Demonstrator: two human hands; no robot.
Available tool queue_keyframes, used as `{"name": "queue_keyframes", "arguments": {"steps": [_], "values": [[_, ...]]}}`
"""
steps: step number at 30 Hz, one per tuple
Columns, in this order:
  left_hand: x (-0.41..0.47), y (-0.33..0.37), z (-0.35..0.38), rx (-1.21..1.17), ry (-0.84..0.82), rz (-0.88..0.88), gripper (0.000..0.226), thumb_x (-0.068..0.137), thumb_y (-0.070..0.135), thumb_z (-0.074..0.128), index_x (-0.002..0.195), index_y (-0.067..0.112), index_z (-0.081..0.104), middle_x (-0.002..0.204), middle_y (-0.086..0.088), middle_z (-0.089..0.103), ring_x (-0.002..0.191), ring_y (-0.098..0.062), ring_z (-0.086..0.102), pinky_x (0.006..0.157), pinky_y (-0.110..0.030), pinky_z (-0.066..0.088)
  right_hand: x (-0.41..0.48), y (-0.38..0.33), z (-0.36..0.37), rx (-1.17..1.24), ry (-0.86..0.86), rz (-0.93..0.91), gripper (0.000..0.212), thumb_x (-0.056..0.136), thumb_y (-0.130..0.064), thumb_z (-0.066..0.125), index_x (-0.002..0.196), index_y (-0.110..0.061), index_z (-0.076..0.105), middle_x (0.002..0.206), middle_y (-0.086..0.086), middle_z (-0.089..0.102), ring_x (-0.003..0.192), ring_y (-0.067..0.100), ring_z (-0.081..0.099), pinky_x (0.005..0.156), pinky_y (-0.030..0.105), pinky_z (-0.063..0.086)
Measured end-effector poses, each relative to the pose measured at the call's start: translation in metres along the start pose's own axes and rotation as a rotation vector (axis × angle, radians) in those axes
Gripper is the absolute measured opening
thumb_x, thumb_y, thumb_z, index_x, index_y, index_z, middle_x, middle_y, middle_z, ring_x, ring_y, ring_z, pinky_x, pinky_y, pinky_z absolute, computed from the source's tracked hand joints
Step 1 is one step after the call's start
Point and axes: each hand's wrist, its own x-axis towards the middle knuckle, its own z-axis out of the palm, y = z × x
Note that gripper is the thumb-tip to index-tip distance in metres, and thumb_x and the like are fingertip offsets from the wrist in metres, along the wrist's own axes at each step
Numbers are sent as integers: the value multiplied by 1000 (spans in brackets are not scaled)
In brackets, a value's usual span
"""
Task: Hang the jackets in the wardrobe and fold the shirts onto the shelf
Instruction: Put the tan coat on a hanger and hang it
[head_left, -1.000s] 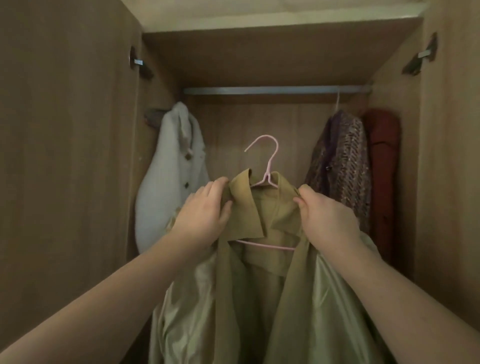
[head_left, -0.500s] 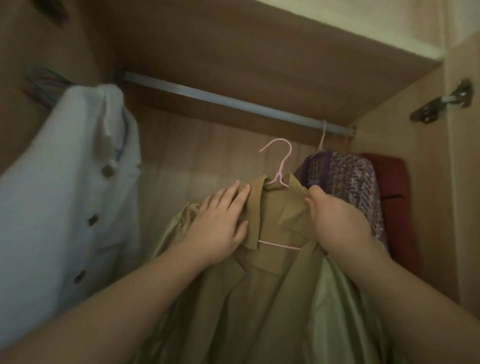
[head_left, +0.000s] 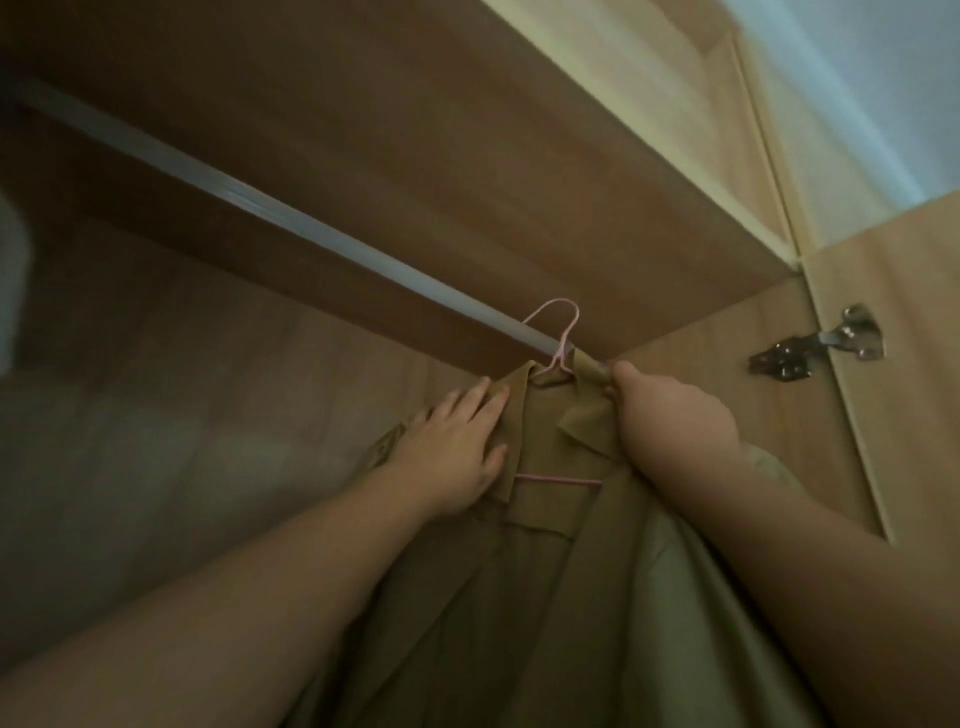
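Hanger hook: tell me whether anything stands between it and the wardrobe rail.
Nothing visible does. The hanger hook crosses the rail near its right end; whether it has caught is unclear. The left hand lies flat on the jacket, the right hand grips its collar.

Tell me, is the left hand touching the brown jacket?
Touching. The head view shows the left hand lying flat, fingers straight, on the collar side of the jacket, with no gap between them.
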Motion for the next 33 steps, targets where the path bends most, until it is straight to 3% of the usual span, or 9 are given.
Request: {"name": "queue_keyframes", "arguments": {"steps": [4,7,12,16,19,23,26,28,33], "values": [[36,-8,12,-33,-48,-26,67,101,54,30,157,36,-2,167,10,-3,152,-23,7,119,-53,14,29,-2,14,-19,-50,15,9,102,-27,33,101,-24,42,70,-3,45,62,23,50,51,32,37],[54,-18,17,-63,-82,-35,67,101,54,31,157,38,-3,167,11,-2,152,-23,7,119,-53,12,45,-3,23,-37,-59,43,12,101,-25,34,101,-23,45,70,-2,43,58,19,44,49,32,33],[55,-37,30,-82,-124,-75,68,99,54,35,156,42,-1,166,11,3,152,-22,9,119,-51,12,61,-30,40,-91,-170,19,35,104,-26,32,136,-29,44,79,-6,47,68,17,50,57,35,45],[35,-49,25,-100,-91,-88,65,98,58,33,154,45,2,166,11,7,152,-21,11,119,-50,14,48,-45,45,-89,-271,44,32,102,-24,37,133,-28,45,78,-5,44,72,18,50,61,36,46],[12,-41,16,-127,-97,-68,63,98,61,30,153,47,3,166,12,7,152,-21,9,120,-50,15,21,-41,39,-44,-270,20,41,99,-30,38,140,-28,41,105,-2,59,93,21,59,71,38,48],[-15,-12,4,-142,-103,-49,63,98,63,28,154,46,4,166,14,6,152,-17,6,119,-49,11,-26,-33,21,-93,-247,-24,62,99,-45,26,157,-26,13,154,2,36,136,26,38,106,50,35],[-38,21,3,-246,-98,-19,63,98,63,26,154,46,4,166,14,6,152,-15,4,120,-44,8,-68,-22,0,-133,-315,-69,67,97,-56,12,158,-29,5,166,-1,9,151,24,11,120,56,8],[-56,49,6,-346,-72,32,64,97,63,26,153,47,1,166,15,4,152,-12,1,119,-38,5,-104,-12,-13,-134,-331,-73,68,95,-58,7,157,-31,8,166,-4,10,153,20,5,120,57,-1],[-106,144,14,-450,-24,196,65,95,60,24,153,46,-2,166,16,-1,151,-6,-8,118,-30,-5,-213,21,-60,-142,-408,28,62,98,-55,19,156,-35,20,164,-8,21,152,15,11,120,53,16]]}}
